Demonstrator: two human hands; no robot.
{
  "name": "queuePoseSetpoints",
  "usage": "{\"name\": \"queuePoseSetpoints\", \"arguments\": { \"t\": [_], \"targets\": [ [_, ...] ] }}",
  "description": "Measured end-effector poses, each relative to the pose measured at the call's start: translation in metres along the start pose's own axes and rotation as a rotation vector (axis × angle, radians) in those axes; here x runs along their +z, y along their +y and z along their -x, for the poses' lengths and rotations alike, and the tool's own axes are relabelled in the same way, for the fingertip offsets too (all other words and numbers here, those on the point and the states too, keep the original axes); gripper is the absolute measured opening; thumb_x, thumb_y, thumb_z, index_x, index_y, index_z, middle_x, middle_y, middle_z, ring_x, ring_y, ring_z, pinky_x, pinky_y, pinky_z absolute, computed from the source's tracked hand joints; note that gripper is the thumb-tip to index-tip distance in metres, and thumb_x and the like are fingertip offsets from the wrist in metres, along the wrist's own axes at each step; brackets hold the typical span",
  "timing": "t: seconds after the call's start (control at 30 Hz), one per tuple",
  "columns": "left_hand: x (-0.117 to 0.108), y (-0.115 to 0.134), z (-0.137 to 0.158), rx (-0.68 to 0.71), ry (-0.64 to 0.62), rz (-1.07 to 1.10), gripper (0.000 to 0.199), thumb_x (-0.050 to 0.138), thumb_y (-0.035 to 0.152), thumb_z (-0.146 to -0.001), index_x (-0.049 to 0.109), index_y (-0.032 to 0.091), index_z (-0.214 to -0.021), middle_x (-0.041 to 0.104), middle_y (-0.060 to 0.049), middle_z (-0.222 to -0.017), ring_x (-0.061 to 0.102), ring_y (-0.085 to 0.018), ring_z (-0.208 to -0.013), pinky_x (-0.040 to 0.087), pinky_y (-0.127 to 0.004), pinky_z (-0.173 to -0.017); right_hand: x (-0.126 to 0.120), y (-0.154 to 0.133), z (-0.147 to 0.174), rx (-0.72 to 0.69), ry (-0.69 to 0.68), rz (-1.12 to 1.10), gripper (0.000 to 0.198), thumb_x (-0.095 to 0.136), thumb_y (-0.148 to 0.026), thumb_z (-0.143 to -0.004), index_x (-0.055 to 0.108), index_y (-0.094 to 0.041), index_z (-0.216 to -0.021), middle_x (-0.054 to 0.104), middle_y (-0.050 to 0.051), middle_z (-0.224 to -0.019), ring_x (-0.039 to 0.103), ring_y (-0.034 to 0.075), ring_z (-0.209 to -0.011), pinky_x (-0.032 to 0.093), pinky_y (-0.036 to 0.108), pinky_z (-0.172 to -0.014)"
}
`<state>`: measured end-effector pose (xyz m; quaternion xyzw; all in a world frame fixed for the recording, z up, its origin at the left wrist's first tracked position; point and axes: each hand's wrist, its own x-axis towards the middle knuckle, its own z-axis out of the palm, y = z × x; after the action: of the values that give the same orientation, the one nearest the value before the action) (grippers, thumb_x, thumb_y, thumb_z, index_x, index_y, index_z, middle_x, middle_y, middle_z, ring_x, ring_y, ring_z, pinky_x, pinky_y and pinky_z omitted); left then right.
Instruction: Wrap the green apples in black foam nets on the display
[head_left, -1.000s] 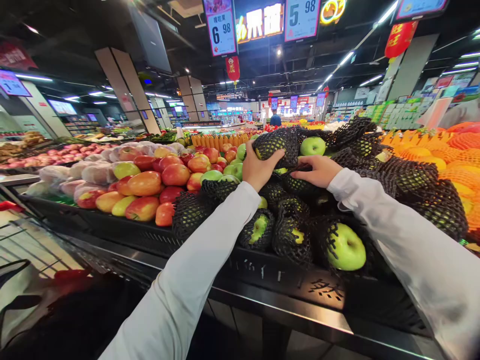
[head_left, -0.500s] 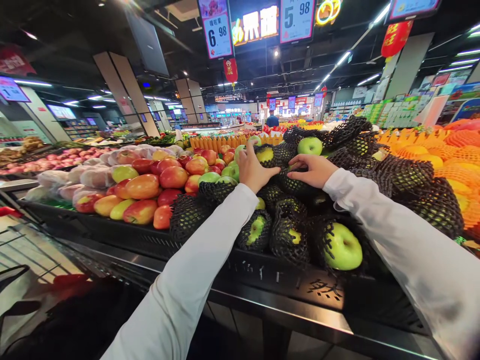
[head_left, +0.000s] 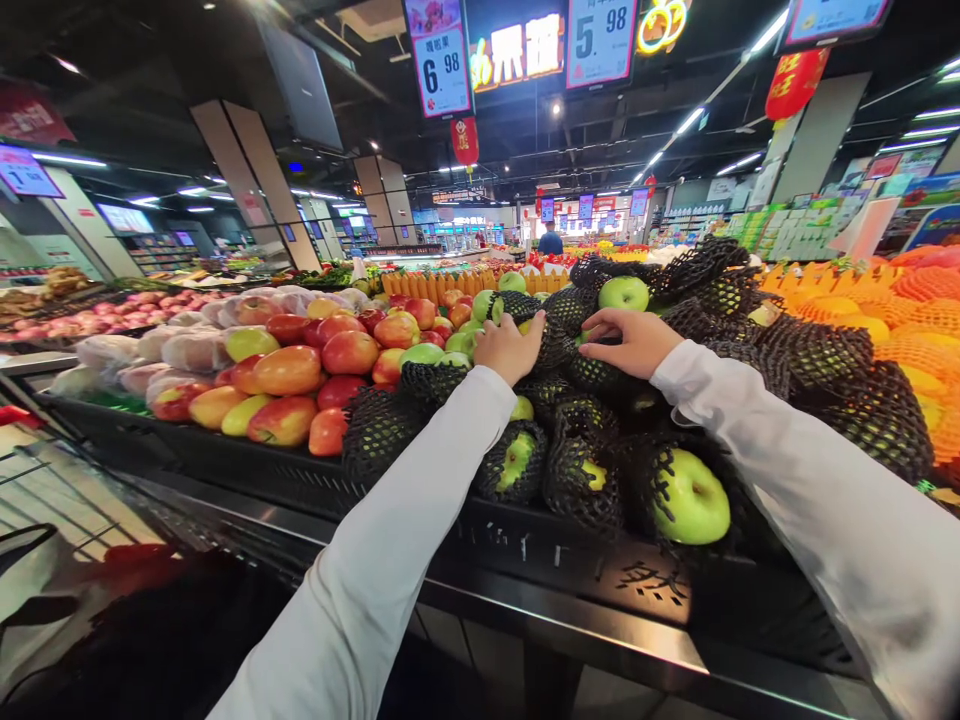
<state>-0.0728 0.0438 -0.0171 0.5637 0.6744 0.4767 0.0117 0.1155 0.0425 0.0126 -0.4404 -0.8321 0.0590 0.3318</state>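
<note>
Green apples in black foam nets are heaped in front of me, a bare-topped one (head_left: 691,497) lying at the front edge. My left hand (head_left: 508,345) is bent round a netted green apple in the heap, its fingers on one side and its thumb on the other; the hand hides most of that apple. To the right, my right hand (head_left: 630,341) rests at another netted apple (head_left: 596,374), thumb and fingers apart and curved, without a closed grip. Just beyond it sits a green apple (head_left: 624,293) with its top uncovered.
Red and yellow apples (head_left: 349,353) are piled to the left, with wrapped fruit (head_left: 196,353) beyond them. Orange-netted fruit (head_left: 926,345) lies at the right. A metal rail (head_left: 600,615) runs along the stand's front. A cart (head_left: 52,490) stands at lower left.
My left hand's spread fingers and thumb have drawn closer together around the netted apple. My right hand stays almost where it was. The view has shifted slightly.
</note>
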Motion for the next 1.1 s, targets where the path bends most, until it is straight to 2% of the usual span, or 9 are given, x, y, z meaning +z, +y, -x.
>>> {"name": "queuePoseSetpoints", "arguments": {
  "t": [0.17,0.23,0.33,0.47,0.7,0.8,0.93,1.0,1.1],
  "targets": [
    [0.001,0.003,-0.001,0.046,0.110,0.093,0.048,0.047,0.064,-0.087,0.055,0.019,-0.101,0.058,-0.024,-0.125,0.045,-0.040,-0.132,0.028,-0.061,-0.111,-0.046,-0.001,0.004,-0.055,0.688,0.175,0.033,0.064,-0.029,-0.083,0.068,-0.014,-0.112,0.071,0.013,-0.110,0.067,0.027,-0.103,0.051,0.045,-0.096],
    [0.000,0.004,-0.002,0.086,0.171,0.132,0.049,0.046,0.064,-0.088,0.055,0.019,-0.104,0.056,-0.023,-0.127,0.044,-0.039,-0.132,0.027,-0.061,-0.112,-0.065,0.012,0.003,0.044,0.877,0.324,0.033,0.056,-0.031,-0.088,0.068,-0.011,-0.112,0.068,0.016,-0.116,0.062,0.029,-0.113,0.043,0.049,-0.102],
    [-0.002,0.005,-0.001,0.106,0.219,0.171,0.049,0.045,0.065,-0.088,0.055,0.019,-0.104,0.057,-0.020,-0.125,0.043,-0.038,-0.132,0.025,-0.059,-0.114,-0.074,0.039,-0.002,0.184,0.740,0.427,0.042,0.043,-0.039,-0.097,0.076,-0.012,-0.094,0.063,0.019,-0.131,0.048,0.036,-0.130,0.034,0.059,-0.105],
    [-0.005,0.009,0.004,0.051,0.180,0.157,0.046,0.045,0.062,-0.090,0.057,0.020,-0.104,0.056,-0.020,-0.124,0.042,-0.038,-0.132,0.027,-0.059,-0.113,-0.055,0.059,-0.009,0.122,0.501,0.474,0.046,0.045,-0.041,-0.097,0.074,-0.016,-0.071,0.046,0.008,-0.153,0.027,0.040,-0.144,0.021,0.066,-0.107],
    [-0.004,0.010,0.003,0.131,0.179,0.162,0.046,0.042,0.059,-0.094,0.059,0.018,-0.104,0.057,-0.018,-0.121,0.044,-0.036,-0.130,0.026,-0.057,-0.113,-0.048,0.071,-0.011,0.208,0.523,0.512,0.049,0.041,-0.041,-0.096,0.074,-0.010,-0.078,0.071,0.023,-0.113,0.042,0.040,-0.132,0.020,0.068,-0.104],
    [-0.004,0.008,0.000,0.212,0.212,0.147,0.044,0.039,0.056,-0.097,0.060,0.017,-0.103,0.061,-0.016,-0.117,0.049,-0.032,-0.125,0.028,-0.053,-0.113,-0.059,0.061,-0.009,0.019,0.741,0.498,0.034,0.053,-0.037,-0.090,0.075,-0.012,-0.094,0.070,0.020,-0.118,0.051,0.037,-0.123,0.028,0.062,-0.102],
    [-0.007,0.008,-0.001,0.406,0.225,0.196,0.040,0.041,0.054,-0.097,0.061,0.020,-0.104,0.065,-0.011,-0.113,0.055,-0.025,-0.117,0.034,-0.045,-0.110,-0.060,0.024,0.001,-0.518,0.940,0.461,0.016,0.064,-0.029,-0.084,0.072,-0.022,-0.095,0.075,0.007,-0.105,0.063,0.028,-0.110,0.042,0.047,-0.100],
    [-0.006,0.008,-0.001,0.536,0.165,0.260,0.038,0.042,0.052,-0.097,0.063,0.021,-0.105,0.066,-0.009,-0.114,0.057,-0.024,-0.115,0.038,-0.042,-0.108,-0.050,0.007,0.006,-0.709,0.878,0.430,0.009,0.060,-0.023,-0.085,0.069,-0.022,-0.086,0.076,0.004,-0.093,0.067,0.024,-0.102,0.046,0.041,-0.095],
    [-0.001,0.006,-0.003,0.647,0.032,0.342,0.038,0.043,0.049,-0.097,0.067,0.022,-0.108,0.068,-0.007,-0.118,0.057,-0.024,-0.118,0.041,-0.042,-0.107,-0.032,-0.006,0.009,-0.688,0.601,0.335,0.011,0.055,-0.019,-0.082,0.063,-0.021,-0.088,0.073,0.003,-0.088,0.068,0.021,-0.085,0.051,0.035,-0.079]
  ]
}}
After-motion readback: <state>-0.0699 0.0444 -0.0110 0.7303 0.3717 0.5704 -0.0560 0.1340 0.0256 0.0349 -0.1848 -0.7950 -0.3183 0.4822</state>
